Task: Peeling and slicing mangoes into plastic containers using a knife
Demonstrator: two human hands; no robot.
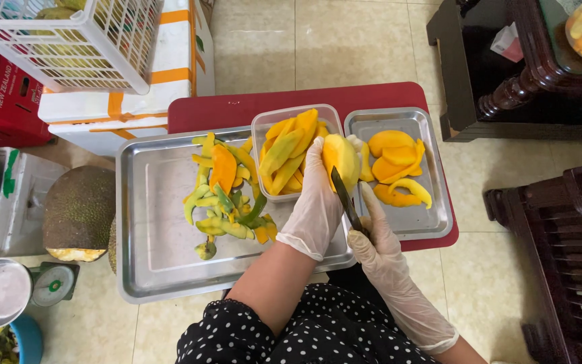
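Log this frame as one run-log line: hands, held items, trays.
left hand: holds peeled yellow mango | right hand: grips dark-bladed knife, blade at mango | large steel tray: green peels | clear plastic tub: slices

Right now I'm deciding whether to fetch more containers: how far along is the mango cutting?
Done: peels heaped on the big tray, slices fill the tub, and pieces lie on the small tray. In hand: the left hand holds a peeled mango while the right hand works the knife. Left: the crate seems to hold more fruit.

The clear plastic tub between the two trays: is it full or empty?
Nearly full: the clear plastic tub has mango slices heaped up to its rim.
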